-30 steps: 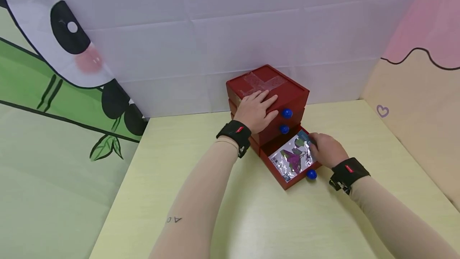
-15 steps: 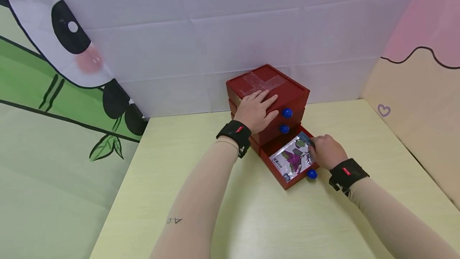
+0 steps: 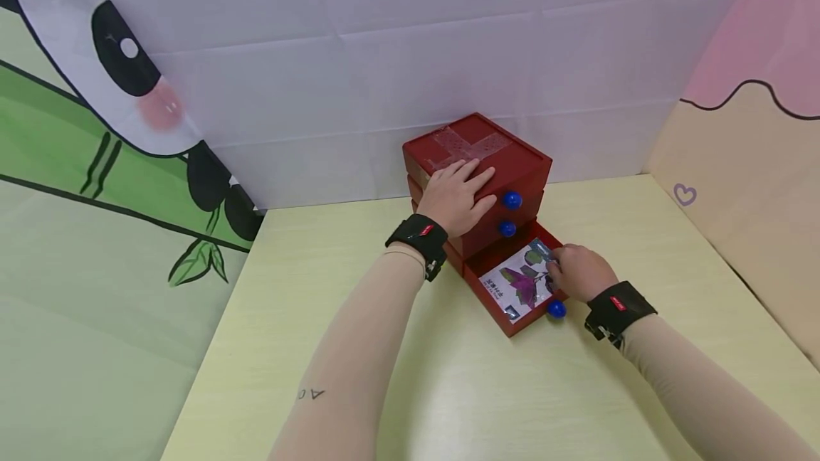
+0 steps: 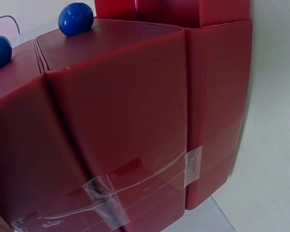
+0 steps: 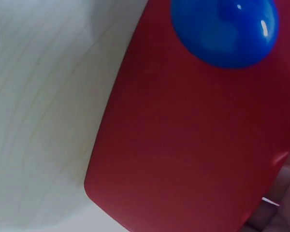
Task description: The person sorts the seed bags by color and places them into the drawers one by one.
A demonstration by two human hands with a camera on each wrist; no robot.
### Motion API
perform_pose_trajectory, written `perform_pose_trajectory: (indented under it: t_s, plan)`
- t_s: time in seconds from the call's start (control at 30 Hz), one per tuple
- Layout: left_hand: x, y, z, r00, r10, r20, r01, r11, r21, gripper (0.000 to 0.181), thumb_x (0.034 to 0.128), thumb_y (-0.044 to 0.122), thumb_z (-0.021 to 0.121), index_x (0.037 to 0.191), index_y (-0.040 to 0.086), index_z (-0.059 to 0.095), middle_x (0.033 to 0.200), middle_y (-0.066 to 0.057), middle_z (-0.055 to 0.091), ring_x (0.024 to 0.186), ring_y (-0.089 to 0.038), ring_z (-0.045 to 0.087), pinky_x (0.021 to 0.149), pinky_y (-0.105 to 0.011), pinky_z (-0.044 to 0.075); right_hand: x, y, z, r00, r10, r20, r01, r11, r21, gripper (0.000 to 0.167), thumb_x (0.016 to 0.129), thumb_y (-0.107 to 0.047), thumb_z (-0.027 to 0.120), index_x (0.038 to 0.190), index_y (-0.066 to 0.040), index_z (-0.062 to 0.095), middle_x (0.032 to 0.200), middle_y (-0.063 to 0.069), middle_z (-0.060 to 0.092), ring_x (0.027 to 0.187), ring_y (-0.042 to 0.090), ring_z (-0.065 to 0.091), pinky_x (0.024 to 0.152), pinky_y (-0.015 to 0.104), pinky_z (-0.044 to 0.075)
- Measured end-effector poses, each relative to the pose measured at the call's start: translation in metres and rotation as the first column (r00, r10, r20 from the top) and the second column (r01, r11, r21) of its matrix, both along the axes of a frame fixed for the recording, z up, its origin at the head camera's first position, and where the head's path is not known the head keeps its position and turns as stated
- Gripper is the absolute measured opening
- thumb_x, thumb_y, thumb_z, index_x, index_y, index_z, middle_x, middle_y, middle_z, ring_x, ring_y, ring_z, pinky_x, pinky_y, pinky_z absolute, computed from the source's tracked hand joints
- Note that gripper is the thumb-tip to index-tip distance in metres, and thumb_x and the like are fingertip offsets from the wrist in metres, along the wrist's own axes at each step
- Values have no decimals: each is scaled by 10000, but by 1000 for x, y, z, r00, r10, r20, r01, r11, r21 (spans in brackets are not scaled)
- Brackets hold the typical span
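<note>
A small red chest of drawers (image 3: 506,176) stands at the back of the table. My left hand (image 3: 453,198) rests on its top with fingers spread, near the left edge. The lowest drawer (image 3: 493,304) is pulled out. In it lies a flat, shiny packet (image 3: 512,282) printed with a purple flower or leaf picture. My right hand (image 3: 581,270) is at the drawer's front right corner, thumb and fingers curled at the packet's right edge and seeming to pinch it. Its fingertips are partly hidden. The right wrist view shows the red drawer front (image 5: 183,135) and its blue knob (image 5: 227,29).
Two blue knobs (image 3: 511,200) mark the upper drawers, both closed. Clear tape (image 4: 135,179) runs over the chest in the left wrist view. The pale wooden table (image 3: 320,262) meets a white cloth backdrop (image 3: 288,91) behind and a printed panel (image 3: 737,183) at right.
My right hand has shifted slightly left and inward over the packet's edge. The packet's surface shows less glare and looks flatter. My left hand has stayed in place.
</note>
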State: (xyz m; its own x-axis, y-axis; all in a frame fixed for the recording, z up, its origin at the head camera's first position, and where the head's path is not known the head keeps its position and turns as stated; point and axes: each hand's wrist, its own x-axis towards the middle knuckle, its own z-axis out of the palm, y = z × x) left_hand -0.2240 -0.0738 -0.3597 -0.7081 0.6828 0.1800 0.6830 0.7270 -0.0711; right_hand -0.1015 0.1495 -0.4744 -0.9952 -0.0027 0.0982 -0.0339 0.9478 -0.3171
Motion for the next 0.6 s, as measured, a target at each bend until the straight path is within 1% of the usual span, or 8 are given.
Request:
perform_pose_trajectory:
  t_s: [0.2, 0.33, 0.47, 0.53, 0.6]
  plan:
    - [0, 0, 0, 1000, 0, -3, 0, 1000, 0, 587, 986, 547, 354, 1519, 311, 291, 1574, -3, 257, 1432, -235, 228, 1149, -424, 212, 0, -3, 1, 998, 14, 59, -13, 1000, -22, 246, 913, -196, 661, 1021, 14, 731, 770, 69, 683, 695, 234, 595, 668, 414, 545]
    - [0, 0, 0, 1000, -3, -10, 3, 1000, 1, 590, 985, 548, 357, 1519, 306, 292, 1573, -7, 261, 1430, -236, 232, 1147, -425, 217, -1, -3, 3, 994, 26, 106, -23, 999, -29, 272, 932, -234, 642, 1032, 4, 727, 654, -3, 625, 636, 197, 558, 627, 374, 520]
    - [0, -1, 0, 1000, -3, -12, 3, 1000, 0, 592, 985, 549, 358, 1519, 304, 292, 1572, -10, 263, 1429, -238, 234, 1147, -425, 218, -2, -2, 3, 986, 42, 161, -36, 998, -42, 309, 957, -275, 605, 1061, -5, 715, 595, -27, 569, 606, 180, 535, 615, 356, 494]
    - [1, -1, 1, 1000, -1, -12, 1, 1000, -3, 592, 985, 550, 358, 1519, 305, 292, 1572, -8, 262, 1429, -238, 235, 1147, -425, 219, -2, -1, 3, 987, 47, 154, -40, 998, -49, 326, 960, -279, 599, 1086, 2, 706, 610, -23, 576, 618, 182, 540, 638, 374, 507]
    - [1, 0, 1, 1000, 1, -12, -1, 1000, -5, 592, 984, 552, 358, 1519, 308, 291, 1573, -6, 261, 1428, -237, 236, 1147, -425, 219, 0, -2, 3, 993, 39, 114, -33, 998, -58, 322, 960, -276, 600, 1104, -7, 701, 665, -3, 611, 651, 198, 558, 676, 405, 527]
